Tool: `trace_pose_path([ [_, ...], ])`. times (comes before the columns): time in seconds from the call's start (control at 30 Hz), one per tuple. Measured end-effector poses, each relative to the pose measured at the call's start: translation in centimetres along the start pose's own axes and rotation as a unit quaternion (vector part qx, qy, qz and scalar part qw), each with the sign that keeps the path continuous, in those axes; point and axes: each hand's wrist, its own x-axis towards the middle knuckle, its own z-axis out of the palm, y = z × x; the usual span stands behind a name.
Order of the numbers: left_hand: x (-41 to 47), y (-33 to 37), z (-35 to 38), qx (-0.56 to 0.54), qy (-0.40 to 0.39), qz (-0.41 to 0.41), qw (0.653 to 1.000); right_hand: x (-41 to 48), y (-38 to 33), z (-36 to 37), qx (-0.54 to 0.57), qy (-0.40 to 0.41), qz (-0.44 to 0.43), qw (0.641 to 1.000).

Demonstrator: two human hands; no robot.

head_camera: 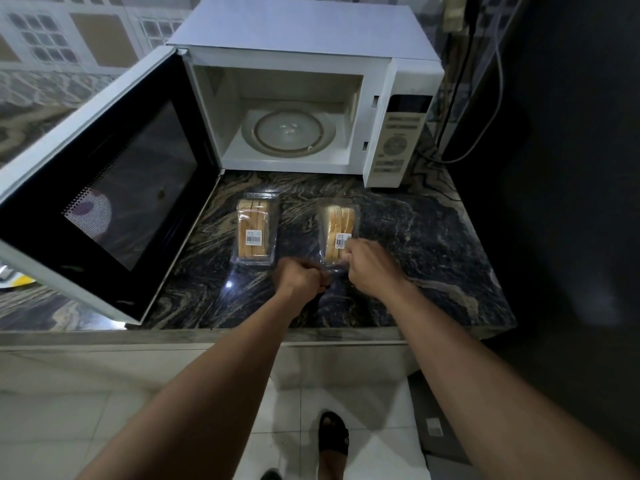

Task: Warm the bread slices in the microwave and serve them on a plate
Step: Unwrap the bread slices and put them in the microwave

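Two clear plastic packs of sliced bread lie on the dark marble counter in front of the white microwave. The left bread pack lies untouched. Both my hands grip the near end of the right bread pack: my left hand is closed on its near left corner and my right hand pinches its near right edge by the barcode label. The microwave door hangs wide open to the left, and the glass turntable inside is bare.
A yellow and white plate edge peeks out under the open door at the far left. Power cables hang behind the microwave on the right, beside a tall dark appliance. The counter's front edge runs just below my wrists.
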Motion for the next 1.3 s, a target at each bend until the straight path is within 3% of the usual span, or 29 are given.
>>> trace_pose_path([
  [0.23, 0.8, 0.4, -0.2, 0.026, -0.016, 0.003, 1.0, -0.5, -0.1, -1.7, 0.026, 0.05, -0.032, 0.998],
  [0.33, 0.6, 1.4, -0.8, 0.138, -0.001, 0.054, 0.989, -0.8, -0.1, -2.2, 0.035, 0.086, -0.052, 0.994],
  [0.43, -1.1, 3.5, -1.5, 0.336, 0.08, 0.201, 0.916, -0.4, -0.1, -2.4, 0.06, 0.131, -0.054, 0.988],
  [0.5, -1.6, 4.7, -1.6, 0.381, 0.122, 0.295, 0.868, -0.1, -0.2, -2.4, 0.069, 0.161, -0.055, 0.983],
  [0.6, -0.5, 6.2, -1.5, 0.386, 0.087, 0.376, 0.838, 0.2, -0.4, -2.5, 0.081, 0.2, -0.057, 0.975],
  [0.7, 0.8, 7.6, -1.6, 0.415, 0.054, 0.395, 0.818, 0.6, -0.5, -3.0, 0.109, 0.228, -0.055, 0.966],
  [0.87, 2.3, 8.3, -1.4, 0.398, 0.028, 0.417, 0.816, 0.9, -0.5, -3.7, 0.176, 0.274, 0.001, 0.945],
  [1.0, 3.2, 9.0, -1.0, 0.333, 0.024, 0.461, 0.822, 1.1, -0.8, -2.8, 0.239, 0.295, 0.121, 0.917],
  [1.2, 4.0, 10.5, -0.4, 0.314, 0.019, 0.441, 0.841, 2.2, -2.7, -0.2, 0.262, 0.135, 0.216, 0.931],
  [1.3, 4.7, 10.8, -0.2, 0.295, 0.031, 0.436, 0.85, 2.5, -3.3, 0.8, 0.241, 0.102, 0.202, 0.944],
])
